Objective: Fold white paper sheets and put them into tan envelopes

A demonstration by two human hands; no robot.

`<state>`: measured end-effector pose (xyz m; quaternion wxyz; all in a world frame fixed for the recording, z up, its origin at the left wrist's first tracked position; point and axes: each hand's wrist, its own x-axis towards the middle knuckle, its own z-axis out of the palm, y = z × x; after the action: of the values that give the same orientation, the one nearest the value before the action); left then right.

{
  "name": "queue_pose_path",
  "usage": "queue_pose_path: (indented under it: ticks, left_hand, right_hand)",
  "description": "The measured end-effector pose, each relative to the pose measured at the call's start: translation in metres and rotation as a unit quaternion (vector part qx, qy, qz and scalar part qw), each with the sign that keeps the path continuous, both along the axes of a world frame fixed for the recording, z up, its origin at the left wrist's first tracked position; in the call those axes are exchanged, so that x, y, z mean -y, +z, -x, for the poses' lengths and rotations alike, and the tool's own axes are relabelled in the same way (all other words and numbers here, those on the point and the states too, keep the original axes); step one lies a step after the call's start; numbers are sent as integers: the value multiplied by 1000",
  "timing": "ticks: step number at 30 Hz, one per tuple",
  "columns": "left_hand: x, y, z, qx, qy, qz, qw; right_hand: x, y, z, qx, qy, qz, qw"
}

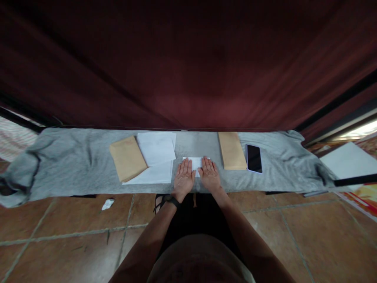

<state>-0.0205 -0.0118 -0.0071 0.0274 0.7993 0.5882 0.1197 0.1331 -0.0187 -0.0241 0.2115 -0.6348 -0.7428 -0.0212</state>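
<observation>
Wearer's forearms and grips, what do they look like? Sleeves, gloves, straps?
Left forearm and right forearm: bare, no sleeves in view. Left grip: ungloved, dark band at the wrist, possibly a watch. Right grip: ungloved, nothing visible on the wrist. No cables or markings that I can make out.

Paper (196, 163) on cloth (278, 159); phone (254, 158) to right.

Left hand (184, 179) and right hand (210, 175) rest flat on small white paper (196, 164) over grey cloth (79, 161), between brown packets (232, 151).
</observation>
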Motion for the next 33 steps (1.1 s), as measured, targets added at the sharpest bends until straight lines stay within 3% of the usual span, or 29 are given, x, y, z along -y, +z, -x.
queue_pose_path:
  ticks: [12,14,18,22,33]
  left_hand:
    - [10,2,11,45,68,-34,996]
    - [13,4,2,56,44,-40,997]
    - [15,6,-31,69,-70,9,995]
    - [6,5,-50,58,-72,41,995]
    - [-14,-4,-15,5,-28,11,1000]
  right_hand:
    - [6,1,-20,22,-24,-11,999]
    - [6,1,-20,21,-23,-4,999]
    - [7,3,-21,35,-18,20,999]
    - [8,6,-23,48,-11,34,998]
    - [7,8,-19,24,-26,9,999]
